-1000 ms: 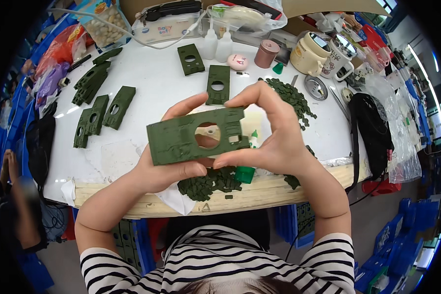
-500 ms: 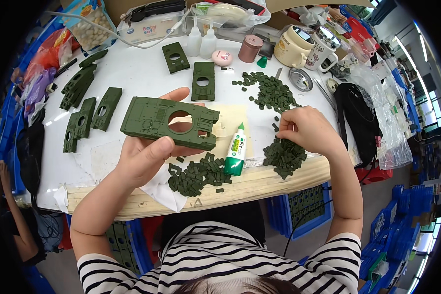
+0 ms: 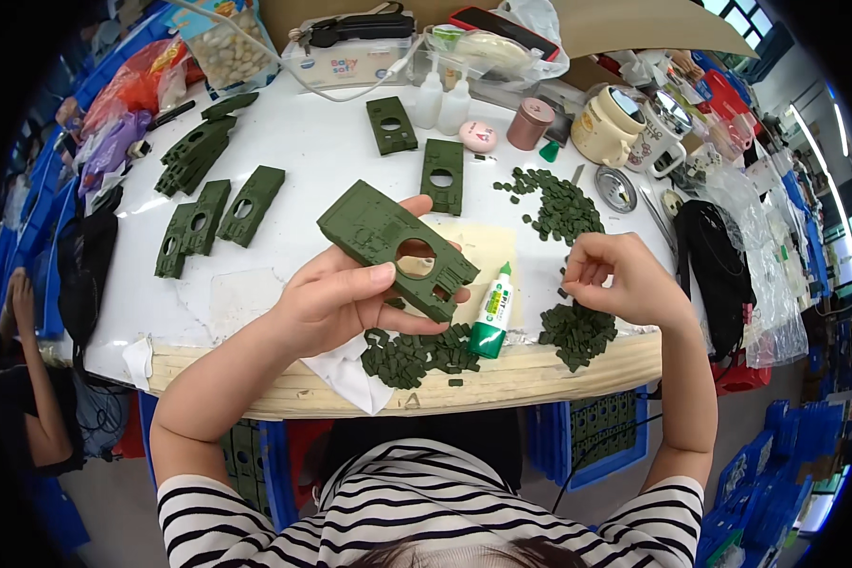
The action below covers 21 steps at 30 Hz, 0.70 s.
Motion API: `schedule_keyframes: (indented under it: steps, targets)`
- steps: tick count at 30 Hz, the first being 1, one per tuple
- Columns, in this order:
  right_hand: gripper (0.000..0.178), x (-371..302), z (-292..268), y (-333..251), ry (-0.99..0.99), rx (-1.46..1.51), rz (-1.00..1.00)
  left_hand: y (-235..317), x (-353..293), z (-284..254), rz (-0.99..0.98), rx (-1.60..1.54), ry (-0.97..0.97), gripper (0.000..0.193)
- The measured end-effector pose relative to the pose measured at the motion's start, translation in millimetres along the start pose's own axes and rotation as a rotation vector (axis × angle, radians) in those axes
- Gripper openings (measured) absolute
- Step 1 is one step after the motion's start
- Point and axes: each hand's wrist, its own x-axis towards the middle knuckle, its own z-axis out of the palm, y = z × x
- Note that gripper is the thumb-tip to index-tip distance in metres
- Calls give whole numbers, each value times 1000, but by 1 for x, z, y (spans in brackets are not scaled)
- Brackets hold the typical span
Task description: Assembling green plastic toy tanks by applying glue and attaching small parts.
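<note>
My left hand is closed round a dark green plastic model tank hull, tilted with its far left end high. The hull has a large round hole and a small square opening near its right end. My right hand is pinched, thumb against fingers, above a heap of small green plastic pieces; whatever is between the fingertips is too small to make out. Between my hands a white glue bottle with green cap and base lies on the table. Another heap of green oblong pieces is under my left hand.
Farther off is a third heap of green pieces. More hulls lie at the left and back. Two squeeze bottles, a pink tin, mugs and a round metal lid line the back. A black pouch sits at the right.
The hull in my left hand has turned, its right end swinging down toward me. My right hand stays pinched near the same heap. The whole view has shifted slightly.
</note>
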Motion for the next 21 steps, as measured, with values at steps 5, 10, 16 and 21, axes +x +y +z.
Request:
schedule_keyframes:
  steps: [5, 10, 16, 21]
  targets:
    - [9, 25, 11, -65, 242, 171, -389, 6, 2, -9, 10, -8, 17, 79]
    - [13, 50, 24, -71, 218, 278, -576, 12, -1, -12, 33, 18, -3, 71]
    - [17, 48, 50, -54, 16, 825, -227, 10, 0, -16, 97, 18, 92, 70]
    - [18, 51, 49, -58, -55, 981, -16, 8, 3, -10, 108, 62, 192, 75]
